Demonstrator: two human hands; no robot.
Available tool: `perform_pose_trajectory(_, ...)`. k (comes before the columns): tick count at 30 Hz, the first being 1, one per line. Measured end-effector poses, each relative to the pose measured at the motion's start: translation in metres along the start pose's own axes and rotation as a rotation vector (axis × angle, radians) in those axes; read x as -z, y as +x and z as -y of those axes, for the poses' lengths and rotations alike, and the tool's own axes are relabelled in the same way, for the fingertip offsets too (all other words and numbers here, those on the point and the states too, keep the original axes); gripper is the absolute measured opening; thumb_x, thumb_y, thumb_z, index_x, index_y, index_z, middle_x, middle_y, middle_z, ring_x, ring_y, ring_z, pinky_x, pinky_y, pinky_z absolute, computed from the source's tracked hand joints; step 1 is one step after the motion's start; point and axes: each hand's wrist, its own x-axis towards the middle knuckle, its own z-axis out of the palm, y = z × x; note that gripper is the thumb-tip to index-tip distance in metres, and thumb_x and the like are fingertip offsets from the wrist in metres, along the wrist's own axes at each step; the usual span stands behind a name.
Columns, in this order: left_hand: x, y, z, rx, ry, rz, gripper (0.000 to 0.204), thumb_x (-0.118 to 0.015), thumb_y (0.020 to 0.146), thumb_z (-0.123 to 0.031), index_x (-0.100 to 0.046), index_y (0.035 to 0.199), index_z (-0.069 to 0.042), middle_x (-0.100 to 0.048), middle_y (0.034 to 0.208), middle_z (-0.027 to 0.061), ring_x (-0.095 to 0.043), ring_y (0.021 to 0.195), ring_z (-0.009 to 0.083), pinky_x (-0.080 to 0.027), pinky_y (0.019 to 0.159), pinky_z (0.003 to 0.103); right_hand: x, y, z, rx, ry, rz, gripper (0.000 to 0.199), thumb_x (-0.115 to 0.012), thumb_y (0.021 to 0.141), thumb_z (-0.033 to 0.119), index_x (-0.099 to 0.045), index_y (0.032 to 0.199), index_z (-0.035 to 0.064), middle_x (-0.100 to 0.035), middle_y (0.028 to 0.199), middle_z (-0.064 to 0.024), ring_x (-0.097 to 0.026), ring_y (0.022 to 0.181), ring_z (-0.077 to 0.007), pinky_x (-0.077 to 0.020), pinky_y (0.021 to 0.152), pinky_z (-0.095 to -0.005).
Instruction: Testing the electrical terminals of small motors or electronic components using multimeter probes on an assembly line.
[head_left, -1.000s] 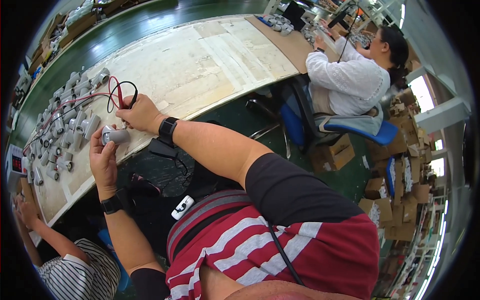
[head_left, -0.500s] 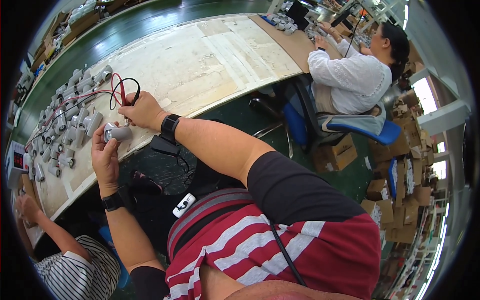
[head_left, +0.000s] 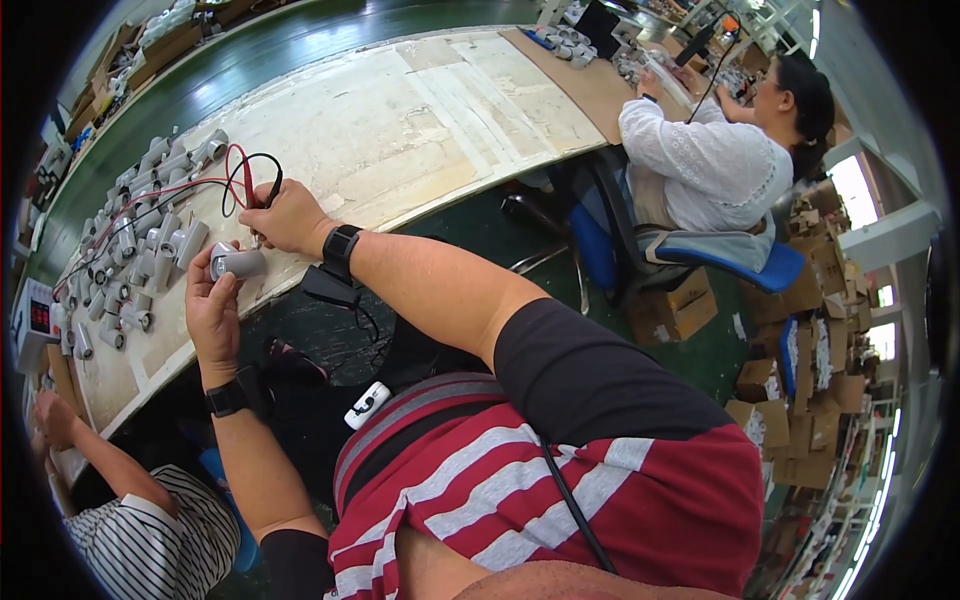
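We see the small grey cylindrical part (head_left: 238, 263) at the near edge of the worktable (head_left: 420, 130), gripped in the left hand (head_left: 212, 312) with the fingers curled round it, while the right hand (head_left: 283, 215) closes on the red and black test probes (head_left: 262, 193), tips down at the part. Just beyond lie rows of similar grey cylinders (head_left: 140, 240) with the leads (head_left: 180, 185) trailing left over them toward a small meter (head_left: 38, 316). We note a person in white (head_left: 700, 170) seated on a blue chair (head_left: 690, 262) further along, a striped sleeve (head_left: 150, 535) at lower left, cardboard boxes (head_left: 790, 420) on the green floor.
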Motion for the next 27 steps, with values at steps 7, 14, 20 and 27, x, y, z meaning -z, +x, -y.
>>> perform_pose_trajectory(7,-0.002,-0.002,-0.002,0.0,0.007,-0.021,0.05,-0.065,0.096,-0.007,-0.048,0.142,-0.001,-0.058,0.142,0.0195,-0.058,0.129,0.0263,-0.044,0.113,0.041,-0.001,0.0,-0.001,0.008,0.028,0.003,0.02,-0.075,0.088,0.019,-0.072,0.087,-0.001,-0.069,0.068,-0.0077,-0.064,0.054,-0.0125,-0.0521,0.051,-0.0278)
perform_pose_trajectory(14,-0.003,-0.001,-0.001,-0.008,0.026,-0.03,0.05,-0.066,0.096,-0.008,-0.048,0.142,-0.001,-0.058,0.142,0.019,-0.058,0.129,0.0258,-0.044,0.113,0.04,0.0,0.0,-0.002,0.033,0.006,-0.007,0.019,-0.075,0.088,0.018,-0.072,0.087,-0.0004,-0.069,0.068,-0.0077,-0.064,0.054,-0.0128,-0.0521,0.051,-0.0285)
perform_pose_trajectory(20,-0.013,-0.001,0.002,0.005,0.04,-0.191,0.052,-0.068,0.093,-0.007,-0.05,0.141,-0.001,-0.062,0.131,0.0124,-0.061,0.119,0.0223,-0.048,0.105,0.037,-0.003,0.017,-0.032,0.126,-0.178,-0.055,0.022,-0.07,0.088,0.024,-0.074,0.086,0.0035,-0.074,0.079,-0.0154,-0.071,0.073,-0.0283,-0.0568,0.072,-0.0393)
perform_pose_trajectory(27,-0.018,-0.018,-0.009,-0.129,0.236,-0.217,0.052,-0.079,0.085,-0.005,-0.057,0.132,-0.001,-0.065,0.112,0.0063,-0.064,0.101,0.0163,-0.052,0.092,0.031,0.011,0.015,-0.026,-0.049,0.275,0.08,0.018,-0.068,0.099,0.02,-0.07,0.094,0.0034,-0.07,0.078,-0.0086,-0.066,0.062,-0.0158,-0.0533,0.053,-0.0289)
